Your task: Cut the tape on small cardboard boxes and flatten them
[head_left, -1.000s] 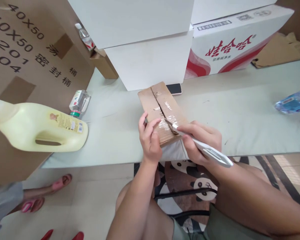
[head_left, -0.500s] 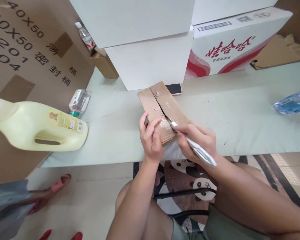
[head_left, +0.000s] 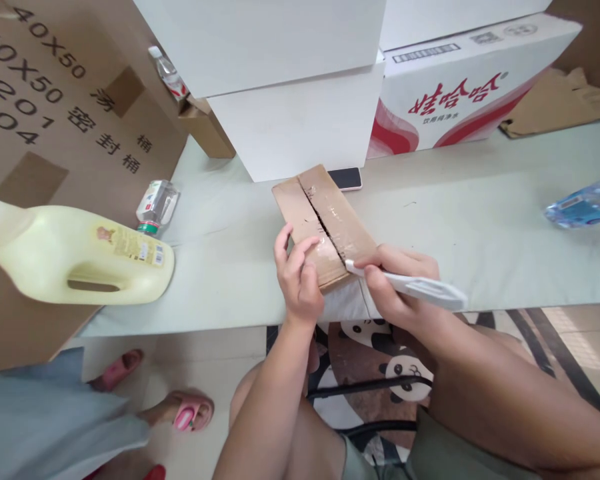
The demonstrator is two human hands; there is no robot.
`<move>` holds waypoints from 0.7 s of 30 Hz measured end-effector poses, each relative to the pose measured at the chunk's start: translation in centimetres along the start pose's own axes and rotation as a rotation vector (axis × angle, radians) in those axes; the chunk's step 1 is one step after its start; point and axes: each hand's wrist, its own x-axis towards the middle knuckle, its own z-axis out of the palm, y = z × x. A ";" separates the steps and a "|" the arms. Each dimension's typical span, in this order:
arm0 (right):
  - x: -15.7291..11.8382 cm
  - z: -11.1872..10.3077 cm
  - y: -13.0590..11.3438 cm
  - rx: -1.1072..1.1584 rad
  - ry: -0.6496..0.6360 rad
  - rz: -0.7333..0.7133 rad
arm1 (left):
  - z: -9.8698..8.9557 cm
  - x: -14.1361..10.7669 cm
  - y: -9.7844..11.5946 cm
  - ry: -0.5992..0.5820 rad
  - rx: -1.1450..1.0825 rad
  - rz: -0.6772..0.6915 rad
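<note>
In the head view, your white cutter [head_left: 433, 291] has slid down the slit to the near end of the cardboard box [head_left: 344, 217] on the table [head_left: 480, 233], so the seam looks almost fully parted. Your right hand [head_left: 410, 263] pinches the cutter narrowly; your left hand [head_left: 300, 287], half open, rests fingers on the box's left side.

Brown covers the small box [head_left: 343, 217], split by a dark line; the cutter [head_left: 420, 287] is white. The surface [head_left: 470, 227] is pale green, the jug [head_left: 50, 237] creamy yellow. Red swooshes and lettering run across a white carton [head_left: 455, 110], black lettering across a brown carton [head_left: 87, 60]. Black-and-white pandas pattern the mat [head_left: 407, 375]; the shorts [head_left: 447, 448] are grey-green, the sandals [head_left: 184, 419] pink.
</note>
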 end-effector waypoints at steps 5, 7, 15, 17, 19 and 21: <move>-0.2 -1.1 0.9 0.205 0.256 0.047 | -0.1 0.3 -0.2 0.019 -0.052 -0.029; -0.3 -0.9 2.1 0.300 0.430 0.057 | -0.4 0.5 -0.5 0.043 -0.083 -0.062; -0.5 0.8 8.9 -0.399 -0.163 0.358 | -2.8 2.7 -3.5 0.238 -0.354 -0.368; -0.6 1.2 9.9 -0.514 -0.332 0.358 | -3.5 3.2 -4.4 0.308 -0.447 -0.507; -0.7 1.5 10.3 -0.569 -0.424 0.373 | -4.3 3.4 -5.2 0.351 -0.497 -0.613; -0.8 1.7 10.0 -0.597 -0.432 0.397 | -5.1 3.5 -5.8 0.282 -0.509 -0.635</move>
